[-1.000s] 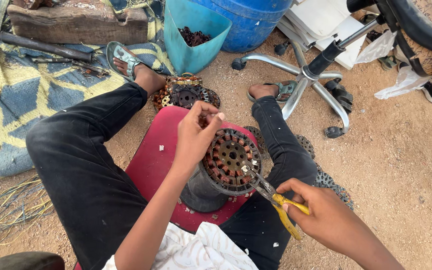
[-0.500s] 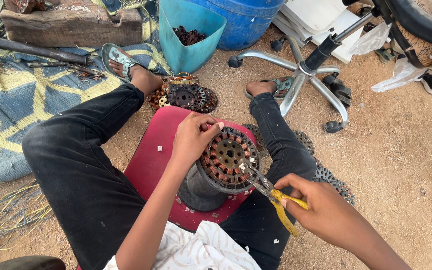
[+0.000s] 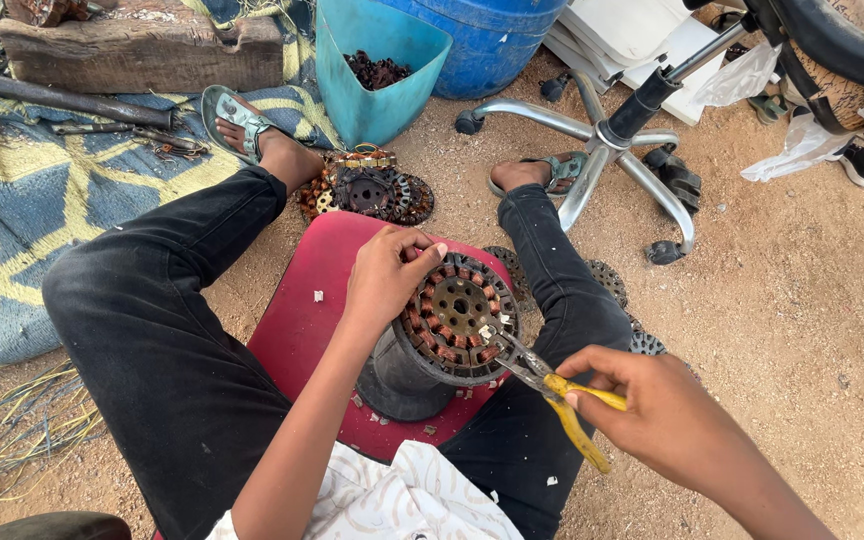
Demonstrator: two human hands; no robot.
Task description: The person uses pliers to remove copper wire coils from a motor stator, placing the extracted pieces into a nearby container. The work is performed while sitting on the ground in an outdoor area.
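Note:
A round motor stator (image 3: pixel 457 312) with copper windings rests tilted on a dark cylinder (image 3: pixel 402 375) atop a red seat (image 3: pixel 297 320) between my legs. My left hand (image 3: pixel 384 275) grips the stator's upper left rim. My right hand (image 3: pixel 647 405) holds yellow-handled pliers (image 3: pixel 552 385). The pliers' jaws touch the stator's lower right edge near a winding.
Another stator (image 3: pixel 372 190) lies on the sand by my left foot. A teal bin (image 3: pixel 377 70) with dark scraps, a blue barrel (image 3: pixel 497 40) and a chair base (image 3: pixel 612 150) stand ahead. A patterned mat (image 3: pixel 42 200), a wooden block (image 3: pixel 142 45) and loose wires (image 3: pixel 12 435) are at left.
My left hand has shifted slightly on the stator rim. The pliers stay at the lower right edge. The camera has tilted a little.

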